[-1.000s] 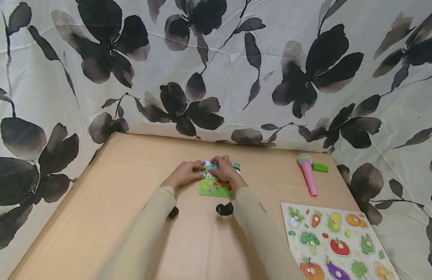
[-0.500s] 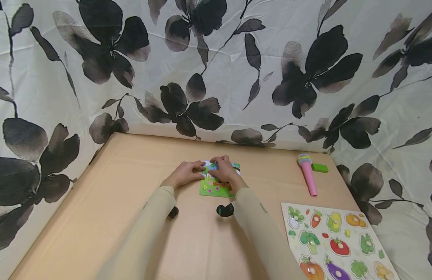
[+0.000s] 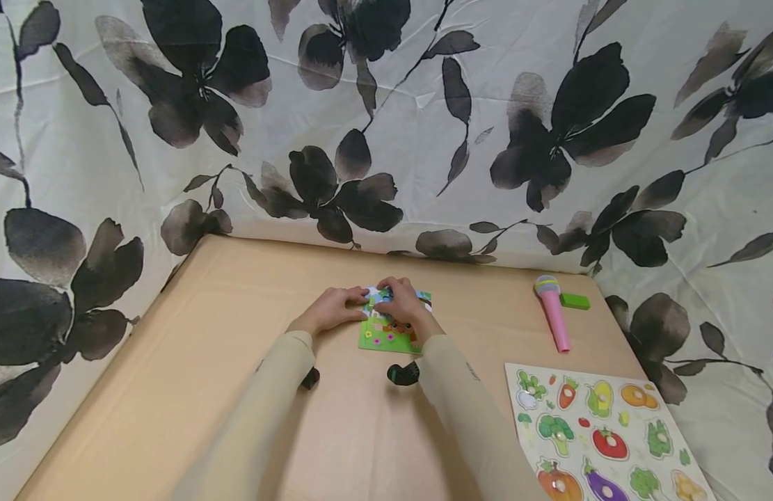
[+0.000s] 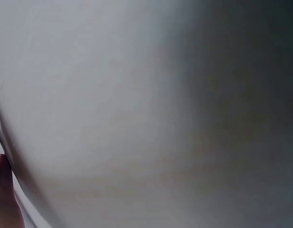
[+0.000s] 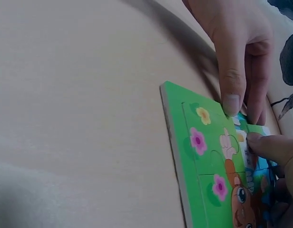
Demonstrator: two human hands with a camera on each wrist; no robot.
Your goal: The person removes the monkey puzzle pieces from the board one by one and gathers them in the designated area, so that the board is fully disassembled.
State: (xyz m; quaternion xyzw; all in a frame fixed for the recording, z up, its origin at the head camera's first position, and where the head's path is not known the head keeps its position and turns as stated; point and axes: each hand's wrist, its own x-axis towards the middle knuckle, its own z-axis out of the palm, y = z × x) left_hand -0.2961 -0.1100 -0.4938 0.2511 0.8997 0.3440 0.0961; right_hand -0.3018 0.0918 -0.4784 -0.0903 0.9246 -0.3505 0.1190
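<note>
A small jigsaw puzzle (image 3: 383, 339) with a green border and a cartoon animal lies flat on the table. At its left edge, my left hand (image 3: 328, 310) touches the board with thumb and fingers fairly straight. My right hand (image 3: 406, 307) bends over the puzzle's upper part, thumb and fingertips around a blue puzzle piece (image 3: 383, 296); whether it is lifted cannot be told. The right wrist view shows pink and yellow flowers on the board (image 5: 199, 142), the left thumb (image 5: 232, 85) at its edge and the right thumb (image 5: 270, 146) on the picture. The left wrist view shows mostly tabletop.
A pink toy microphone (image 3: 554, 316) and a green block (image 3: 575, 301) lie at the back right. Closer on the right is a vegetable peg board (image 3: 514, 403). A floral cloth (image 3: 436, 160) hangs behind the table (image 3: 236, 299).
</note>
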